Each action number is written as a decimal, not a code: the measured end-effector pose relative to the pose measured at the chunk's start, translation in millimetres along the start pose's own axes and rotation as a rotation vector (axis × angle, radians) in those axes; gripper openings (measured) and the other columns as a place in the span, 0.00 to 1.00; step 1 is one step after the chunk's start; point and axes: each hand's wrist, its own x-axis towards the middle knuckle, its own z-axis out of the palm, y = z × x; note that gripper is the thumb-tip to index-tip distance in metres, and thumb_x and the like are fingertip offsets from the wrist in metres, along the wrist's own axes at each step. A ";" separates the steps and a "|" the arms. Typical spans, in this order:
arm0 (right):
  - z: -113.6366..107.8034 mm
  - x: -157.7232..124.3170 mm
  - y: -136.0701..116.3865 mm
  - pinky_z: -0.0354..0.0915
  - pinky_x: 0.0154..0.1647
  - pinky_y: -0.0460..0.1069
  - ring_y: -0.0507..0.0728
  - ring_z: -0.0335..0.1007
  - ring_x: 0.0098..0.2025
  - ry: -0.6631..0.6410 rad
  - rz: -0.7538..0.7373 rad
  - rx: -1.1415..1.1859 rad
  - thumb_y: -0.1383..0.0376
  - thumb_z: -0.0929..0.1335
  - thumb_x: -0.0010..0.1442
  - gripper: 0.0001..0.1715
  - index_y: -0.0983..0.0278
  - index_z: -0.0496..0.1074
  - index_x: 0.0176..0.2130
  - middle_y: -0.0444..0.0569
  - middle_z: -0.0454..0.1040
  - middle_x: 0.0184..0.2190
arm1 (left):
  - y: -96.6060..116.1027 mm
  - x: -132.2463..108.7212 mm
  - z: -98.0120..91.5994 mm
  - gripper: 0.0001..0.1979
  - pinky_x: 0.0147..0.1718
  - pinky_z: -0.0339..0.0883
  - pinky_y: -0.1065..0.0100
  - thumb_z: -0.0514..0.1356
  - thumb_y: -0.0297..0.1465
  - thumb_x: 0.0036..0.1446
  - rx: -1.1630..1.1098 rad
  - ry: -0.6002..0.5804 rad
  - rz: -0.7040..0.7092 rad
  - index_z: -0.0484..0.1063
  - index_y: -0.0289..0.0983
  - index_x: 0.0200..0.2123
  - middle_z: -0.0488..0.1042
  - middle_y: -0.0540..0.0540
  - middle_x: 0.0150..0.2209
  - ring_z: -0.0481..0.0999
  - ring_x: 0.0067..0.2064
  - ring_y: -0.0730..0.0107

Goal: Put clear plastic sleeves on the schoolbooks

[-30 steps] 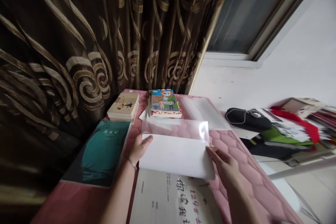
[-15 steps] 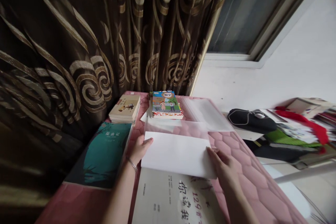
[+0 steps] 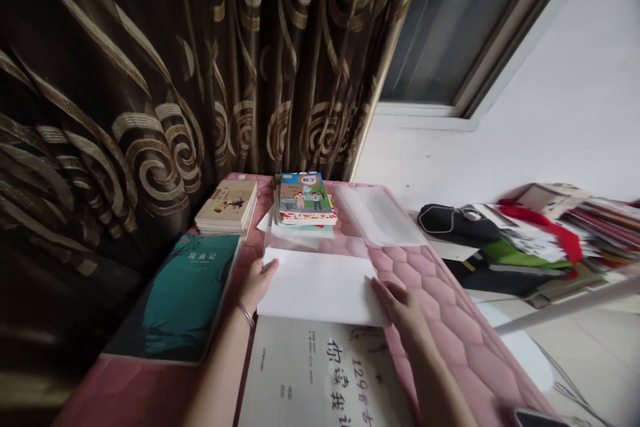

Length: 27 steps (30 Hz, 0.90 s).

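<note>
A blank white sheet (image 3: pixel 320 287) with a clear plastic strip beyond its far edge is held between my hands. My left hand (image 3: pixel 257 283) grips its left edge, thumb on top. At its right edge my right hand (image 3: pixel 400 303) is closed on the sheet, the fingertips partly hidden. Just below the sheet lies a large pale book (image 3: pixel 305 373) with Chinese writing. To the left is a teal and dark book (image 3: pixel 190 300). Beyond the sheet sits a stack of colourful books (image 3: pixel 305 197) on some papers.
A stack of beige books (image 3: pixel 227 205) stands at the back left of the pink padded surface (image 3: pixel 465 333). Clear plastic sleeves (image 3: pixel 380 215) lie back right. A dark phone-like object (image 3: pixel 537 417) is at the lower right. Beyond the right edge are a black pouch (image 3: pixel 457 223) and piled items.
The whole view has shifted slightly, moving things leftward in the picture, and the phone-like object has come into view. Both hands still hold the white sheet over the same spot.
</note>
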 end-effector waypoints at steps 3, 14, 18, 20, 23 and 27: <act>1.3 -0.4 -0.4 0.50 0.19 0.45 0.52 0.56 0.19 -0.025 0.050 -0.063 0.40 0.68 0.42 0.28 0.62 0.68 0.18 0.41 0.62 0.14 | -4.2 2.1 0.5 0.25 0.22 0.55 0.73 0.65 0.52 0.39 0.030 0.047 -0.003 0.67 0.34 0.21 0.64 0.54 0.18 0.65 0.23 0.73; 14.4 -8.2 -7.5 0.57 0.25 0.48 0.57 0.64 0.27 0.110 -0.088 -0.038 0.38 0.65 0.47 0.29 0.62 0.68 0.24 0.47 0.70 0.22 | 0.8 -0.5 -7.1 0.21 0.28 0.63 0.70 0.66 0.43 0.41 -0.032 -0.032 -0.068 0.74 0.33 0.34 0.76 0.47 0.28 0.74 0.30 0.65; 14.5 -7.7 -3.1 0.60 0.28 0.48 0.58 0.65 0.31 0.113 -0.098 0.054 0.40 0.66 0.49 0.29 0.63 0.71 0.29 0.49 0.73 0.27 | 6.9 -1.6 -8.4 0.22 0.26 0.60 0.71 0.67 0.44 0.38 -0.053 -0.089 -0.076 0.73 0.32 0.32 0.75 0.48 0.26 0.72 0.28 0.66; 13.2 -9.8 -5.4 0.59 0.27 0.47 0.57 0.65 0.30 0.106 -0.082 0.110 0.39 0.67 0.48 0.30 0.63 0.71 0.30 0.48 0.73 0.26 | 9.8 -3.3 -7.2 0.20 0.24 0.57 0.71 0.66 0.44 0.39 -0.015 -0.058 -0.046 0.71 0.33 0.27 0.71 0.51 0.21 0.69 0.25 0.69; 10.9 -14.2 -11.4 0.58 0.25 0.46 0.55 0.63 0.27 0.084 -0.051 0.203 0.39 0.69 0.46 0.30 0.64 0.70 0.29 0.46 0.71 0.25 | 11.7 -7.9 -4.0 0.20 0.22 0.51 0.72 0.64 0.47 0.41 0.094 0.045 0.028 0.66 0.36 0.21 0.62 0.55 0.17 0.61 0.22 0.74; 11.3 -18.3 -16.8 0.56 0.25 0.46 0.53 0.59 0.25 0.125 -0.053 0.195 0.40 0.69 0.47 0.29 0.63 0.68 0.26 0.43 0.67 0.21 | 6.4 -14.8 2.4 0.23 0.22 0.49 0.71 0.59 0.52 0.44 0.175 0.156 0.075 0.62 0.37 0.19 0.57 0.57 0.16 0.57 0.22 0.76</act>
